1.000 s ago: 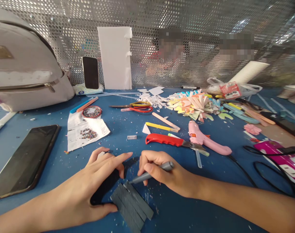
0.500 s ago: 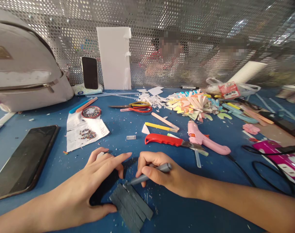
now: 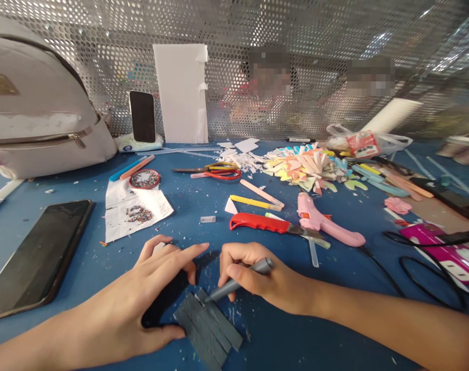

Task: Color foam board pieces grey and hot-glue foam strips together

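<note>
My right hand [image 3: 253, 273] is closed around a grey marker [image 3: 234, 286], its tip on the upper edge of a dark grey panel [image 3: 207, 327]. The panel looks made of several narrow strips side by side, with dark, uneven colour. My left hand [image 3: 160, 288] has its fingers spread over the table, its thumb tip at the panel's left edge. A small whitish piece [image 3: 159, 248] shows between its fingers; I cannot make out what it is. A clear small cap [image 3: 208, 219] lies just beyond both hands.
A red-handled knife [image 3: 259, 223] and a pink glue gun [image 3: 327, 221] lie ahead on the right, cords further right. Scissors [image 3: 214, 169] and a pile of paper pieces [image 3: 304, 165] sit behind. A phone [image 3: 41, 252] and a backpack [image 3: 45, 113] are on the left.
The marker tip has slid slightly right and down along the panel's top, with my right hand shifting a little. My left hand and the panel stay in place.
</note>
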{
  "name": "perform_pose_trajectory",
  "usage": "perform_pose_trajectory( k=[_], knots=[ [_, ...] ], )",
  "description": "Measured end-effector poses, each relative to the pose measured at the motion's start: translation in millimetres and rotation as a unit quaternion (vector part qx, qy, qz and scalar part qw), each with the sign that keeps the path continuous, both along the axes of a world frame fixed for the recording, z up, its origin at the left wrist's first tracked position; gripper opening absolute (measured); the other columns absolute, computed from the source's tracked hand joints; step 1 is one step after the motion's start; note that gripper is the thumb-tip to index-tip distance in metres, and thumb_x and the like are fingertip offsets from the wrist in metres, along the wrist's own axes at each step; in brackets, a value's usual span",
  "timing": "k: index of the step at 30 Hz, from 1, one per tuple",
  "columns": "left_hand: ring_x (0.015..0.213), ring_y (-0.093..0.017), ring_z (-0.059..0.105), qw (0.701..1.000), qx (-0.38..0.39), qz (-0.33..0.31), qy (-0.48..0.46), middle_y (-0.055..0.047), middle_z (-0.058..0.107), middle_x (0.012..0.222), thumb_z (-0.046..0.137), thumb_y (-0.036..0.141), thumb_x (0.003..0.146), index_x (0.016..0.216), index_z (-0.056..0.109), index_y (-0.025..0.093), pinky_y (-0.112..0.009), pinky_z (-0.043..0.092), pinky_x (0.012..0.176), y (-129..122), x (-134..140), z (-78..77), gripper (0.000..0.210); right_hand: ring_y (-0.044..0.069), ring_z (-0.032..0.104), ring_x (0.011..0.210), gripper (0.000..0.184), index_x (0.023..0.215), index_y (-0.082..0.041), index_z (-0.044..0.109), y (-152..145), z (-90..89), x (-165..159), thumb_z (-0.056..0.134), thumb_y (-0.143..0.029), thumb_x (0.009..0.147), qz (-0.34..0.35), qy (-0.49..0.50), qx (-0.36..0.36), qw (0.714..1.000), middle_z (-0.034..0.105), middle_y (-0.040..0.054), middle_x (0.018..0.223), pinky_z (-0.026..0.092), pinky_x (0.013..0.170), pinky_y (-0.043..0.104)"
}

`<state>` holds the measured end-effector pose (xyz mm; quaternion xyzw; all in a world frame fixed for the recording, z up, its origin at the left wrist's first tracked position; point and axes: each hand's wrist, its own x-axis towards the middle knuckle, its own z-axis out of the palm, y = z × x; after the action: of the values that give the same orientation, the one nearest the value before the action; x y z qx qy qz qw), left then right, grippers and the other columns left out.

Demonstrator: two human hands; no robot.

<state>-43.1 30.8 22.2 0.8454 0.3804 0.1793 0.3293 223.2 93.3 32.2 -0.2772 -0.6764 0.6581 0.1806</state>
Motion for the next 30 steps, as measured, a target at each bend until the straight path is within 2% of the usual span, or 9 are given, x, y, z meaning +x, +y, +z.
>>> perform_pose_trajectory(
  k=[6,11,14,21,27,30],
  knots=[
    [0.129,-0.027,0.045,1.0,0.002,0.002,0.002,-0.002,0.055,0.124,0.065,0.008,0.086,0.159,0.007,0.037,-0.055,-0.001,0.122,-0.8,0.0,-0.2,0.098,0.011,0.056,0.063,0.044,0.084,-0.016,0.058,0.0,1.2,1.5,0.054,-0.057,0.099,-0.018,0.004,0.018,1.0,0.061,0.0008,0.075,0.036,0.055,0.023],
    [0.118,-0.022,0.051,1.0,-0.003,-0.008,-0.009,-0.002,0.053,0.122,0.061,0.008,0.09,0.16,0.007,0.034,-0.053,-0.008,0.121,1.0,0.5,-0.7,0.092,0.012,0.057,0.065,0.042,0.085,-0.017,0.059,-0.8,-0.3,2.0,0.051,-0.055,0.1,-0.03,-0.004,0.028,0.999,0.062,0.0011,0.075,0.038,0.057,0.024],
    [0.116,-0.021,0.052,1.0,-0.004,-0.014,-0.011,-0.001,0.053,0.122,0.062,0.007,0.089,0.16,0.006,0.034,-0.051,-0.008,0.121,1.7,0.8,-0.4,0.094,0.012,0.056,0.063,0.044,0.083,-0.017,0.058,-1.3,-0.2,1.2,0.049,-0.056,0.1,-0.027,-0.013,0.035,0.999,0.061,0.0008,0.074,0.038,0.056,0.024],
    [0.135,-0.027,0.041,1.0,0.011,-0.004,-0.002,0.0,0.055,0.124,0.066,0.006,0.083,0.159,0.006,0.037,-0.048,-0.001,0.122,-0.3,-0.8,-1.2,0.102,0.012,0.058,0.066,0.044,0.084,-0.016,0.058,-0.6,-1.0,1.7,0.05,-0.056,0.101,-0.025,-0.008,0.034,0.999,0.061,0.0014,0.075,0.039,0.058,0.024],
    [0.12,-0.02,0.051,1.0,-0.009,-0.011,-0.008,0.001,0.054,0.123,0.063,0.007,0.088,0.16,0.007,0.034,-0.046,-0.012,0.121,2.3,-0.2,-0.7,0.096,0.012,0.06,0.067,0.045,0.085,-0.015,0.059,-1.2,-1.8,3.9,0.049,-0.056,0.101,-0.026,0.008,0.032,0.999,0.061,0.0017,0.077,0.041,0.059,0.023],
    [0.12,-0.019,0.05,1.0,-0.001,-0.018,-0.011,0.001,0.053,0.122,0.063,0.007,0.088,0.16,0.006,0.033,-0.044,-0.014,0.121,2.8,-0.3,-1.6,0.096,0.011,0.06,0.064,0.049,0.081,-0.014,0.061,-1.2,-0.7,3.5,0.046,-0.056,0.102,-0.026,0.005,0.045,0.999,0.059,0.0015,0.075,0.041,0.058,0.023]
  ],
)
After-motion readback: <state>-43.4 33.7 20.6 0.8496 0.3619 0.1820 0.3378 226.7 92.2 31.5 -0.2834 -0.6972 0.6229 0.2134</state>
